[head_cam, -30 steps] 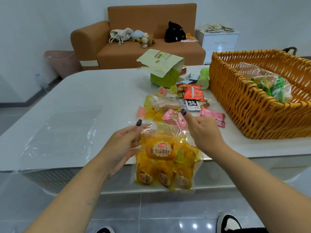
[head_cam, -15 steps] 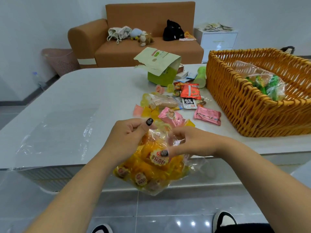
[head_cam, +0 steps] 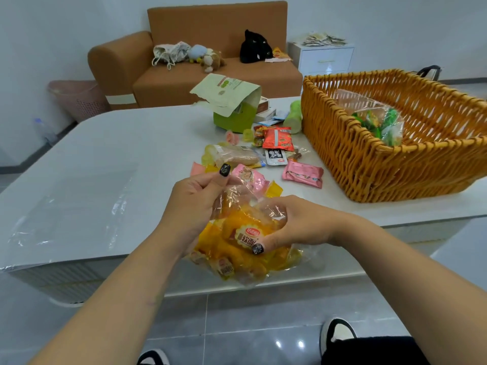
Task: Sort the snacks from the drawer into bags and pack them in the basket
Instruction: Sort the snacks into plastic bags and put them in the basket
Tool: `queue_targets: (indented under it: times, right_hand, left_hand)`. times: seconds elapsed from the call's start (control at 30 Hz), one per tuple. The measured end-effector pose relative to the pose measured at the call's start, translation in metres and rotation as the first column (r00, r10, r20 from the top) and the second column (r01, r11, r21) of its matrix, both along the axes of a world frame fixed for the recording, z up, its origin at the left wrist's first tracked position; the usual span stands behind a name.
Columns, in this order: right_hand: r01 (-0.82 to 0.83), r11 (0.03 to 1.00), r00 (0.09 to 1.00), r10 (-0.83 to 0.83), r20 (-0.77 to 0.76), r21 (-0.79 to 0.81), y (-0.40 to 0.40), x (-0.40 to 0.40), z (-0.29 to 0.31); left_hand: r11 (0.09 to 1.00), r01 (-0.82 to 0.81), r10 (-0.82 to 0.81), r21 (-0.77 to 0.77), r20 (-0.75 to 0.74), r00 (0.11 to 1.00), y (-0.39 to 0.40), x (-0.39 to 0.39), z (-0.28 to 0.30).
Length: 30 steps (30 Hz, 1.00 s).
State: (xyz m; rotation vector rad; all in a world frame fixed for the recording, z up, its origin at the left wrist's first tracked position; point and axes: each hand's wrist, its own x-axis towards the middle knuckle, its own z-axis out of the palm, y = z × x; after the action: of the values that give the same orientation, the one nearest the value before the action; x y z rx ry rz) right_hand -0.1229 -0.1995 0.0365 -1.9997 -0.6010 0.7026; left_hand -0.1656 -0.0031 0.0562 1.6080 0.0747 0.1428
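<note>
Two hands are in view, both closed on one clear bag (head_cam: 245,248) of yellow-wrapped snacks held just over the near edge of the white table (head_cam: 110,154). The left hand (head_cam: 192,204) pinches the gathered neck of the bag between thumb and fingers. The right hand (head_cam: 297,225) is clamped around the top of the bag's bulge, thumb pressed on a yellow packet. The number of packets inside cannot be told; at least four show through the film.

One wicker basket (head_cam: 374,164) stands on the table's right side. It holds one clear bag of green snacks (head_cam: 379,122).

Loose snacks lie between the hands and the basket: two pink packets (head_cam: 303,173), one of them partly behind the left thumb; one red packet (head_cam: 278,138); one black-and-white sachet (head_cam: 275,156); one pale bread roll in clear wrap (head_cam: 234,158). Several small yellow and pink jelly cups lie around them; their count is unclear.

One green box (head_cam: 234,119) with its flap raised stands behind the pile. One flat clear sheet of plastic (head_cam: 68,214) lies on the table's left side, well apart from the hands.

Beyond the table: one brown sofa (head_cam: 205,56) and one white drawer cabinet (head_cam: 326,57).
</note>
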Motion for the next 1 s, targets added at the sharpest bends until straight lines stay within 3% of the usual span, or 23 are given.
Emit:
queue_targets:
  times: [0.13,0.2,0.3,0.47,0.53,0.63,0.8,0.87,1.0]
  right_hand:
    - [0.063,0.996,0.997,-0.066,0.045,0.056,-0.015,-0.007,0.0]
    - [0.09,0.993,0.995,-0.093,0.045,0.071,-0.03,-0.009,0.001]
    - [0.173,0.977,0.984,-0.178,0.023,0.128,-0.055,-0.013,0.003]
    - [0.395,0.872,0.916,-0.398,-0.051,0.288,-0.087,-0.025,0.021]
    - [0.477,0.782,0.873,-0.474,-0.115,0.401,-0.091,-0.032,0.03]
    - [0.567,0.614,0.796,-0.579,-0.175,0.549,-0.093,-0.038,0.048]
    - [0.56,0.448,0.673,-0.737,-0.068,0.697,-0.115,-0.024,0.096]
    - [0.546,0.386,0.563,-0.827,0.016,0.743,-0.13,-0.009,0.111]
    - [0.559,0.377,0.251,-0.926,0.282,0.739,-0.163,0.031,0.125]
  left_hand:
    - [0.999,-0.029,0.027,0.029,0.05,0.998,-0.014,0.001,0.002]
    - [0.975,-0.032,0.002,0.22,0.136,0.991,-0.02,-0.004,0.0]
    - [0.829,-0.025,-0.088,0.559,0.175,0.981,-0.026,-0.017,-0.008]
    - [0.665,0.01,-0.195,0.747,0.161,0.968,-0.036,-0.031,-0.027]
    - [0.665,0.036,-0.18,0.746,0.114,0.977,-0.048,-0.035,-0.025]
    - [0.735,0.076,-0.179,0.674,0.085,0.98,-0.077,-0.038,-0.016]
    - [0.79,0.187,-0.258,0.584,0.039,0.965,-0.122,-0.031,0.001]
    - [0.809,0.206,-0.279,0.55,0.051,0.959,-0.133,-0.023,0.008]
    - [0.824,0.232,-0.301,0.517,0.054,0.952,-0.139,-0.004,0.026]
